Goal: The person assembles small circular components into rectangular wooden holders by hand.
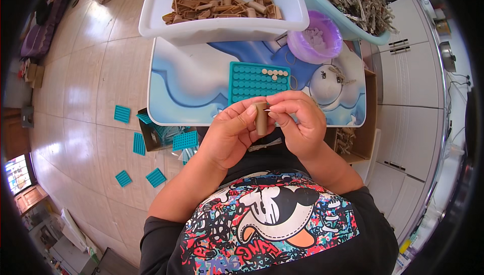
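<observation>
My left hand (228,136) grips a brown cylindrical tube (261,121), held nearly upright in front of my chest. At the tube's upper end, the thumb and fingertips of my right hand (304,122) pinch a small pale, thin piece (267,110); its exact shape is too small to make out. Just beyond both hands, a teal tray (244,84) with rows of round cells lies on the table. Several small whitish discs (274,72) sit in its far right part. My fingers cover some of the tray's near edge.
A white tub (224,33) of brown plastic parts stands at the table's far side. Right of it are a purple basin (330,35) with whitish pieces and a light blue basin (370,35) heaped with grey-brown strips. Teal trays (122,114) lie on the floor at left, near a box.
</observation>
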Available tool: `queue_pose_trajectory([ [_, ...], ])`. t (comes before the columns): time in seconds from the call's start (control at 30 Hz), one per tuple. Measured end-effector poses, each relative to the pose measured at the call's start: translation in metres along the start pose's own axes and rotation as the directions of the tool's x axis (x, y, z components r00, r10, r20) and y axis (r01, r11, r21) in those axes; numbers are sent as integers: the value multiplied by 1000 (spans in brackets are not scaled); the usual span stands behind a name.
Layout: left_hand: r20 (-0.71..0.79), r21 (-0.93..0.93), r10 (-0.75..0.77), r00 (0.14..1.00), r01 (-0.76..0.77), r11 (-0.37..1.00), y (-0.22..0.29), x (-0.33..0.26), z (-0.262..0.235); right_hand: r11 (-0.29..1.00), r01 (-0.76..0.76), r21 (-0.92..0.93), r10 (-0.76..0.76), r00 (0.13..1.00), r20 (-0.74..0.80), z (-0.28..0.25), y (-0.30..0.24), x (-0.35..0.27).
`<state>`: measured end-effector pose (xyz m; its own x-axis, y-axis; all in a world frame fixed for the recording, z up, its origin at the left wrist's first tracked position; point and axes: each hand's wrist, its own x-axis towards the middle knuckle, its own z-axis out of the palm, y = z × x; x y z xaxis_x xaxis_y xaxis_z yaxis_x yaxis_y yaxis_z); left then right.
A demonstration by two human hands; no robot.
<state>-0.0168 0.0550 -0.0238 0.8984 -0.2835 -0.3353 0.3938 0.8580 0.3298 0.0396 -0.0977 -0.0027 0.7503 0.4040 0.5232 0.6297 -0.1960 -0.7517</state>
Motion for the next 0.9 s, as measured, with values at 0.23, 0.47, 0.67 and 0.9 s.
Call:
queue_pose_trajectory([
  [0.23,-21,56,11,1000,-10,998,0,-1,2,1000,6,-31,-6,1000,7,5,0,-3],
  [0.47,-53,59,42,998,-38,997,1,-4,5,995,-70,70,68,997,23,2,0,-1],
  [0.67,-44,94,40,998,-36,995,-1,-4,0,994,73,-81,-69,996,48,0,3,-2],
  [0.9,-85,122,62,994,-52,991,-1,-6,-4,996,82,-45,-79,995,67,3,5,0],
])
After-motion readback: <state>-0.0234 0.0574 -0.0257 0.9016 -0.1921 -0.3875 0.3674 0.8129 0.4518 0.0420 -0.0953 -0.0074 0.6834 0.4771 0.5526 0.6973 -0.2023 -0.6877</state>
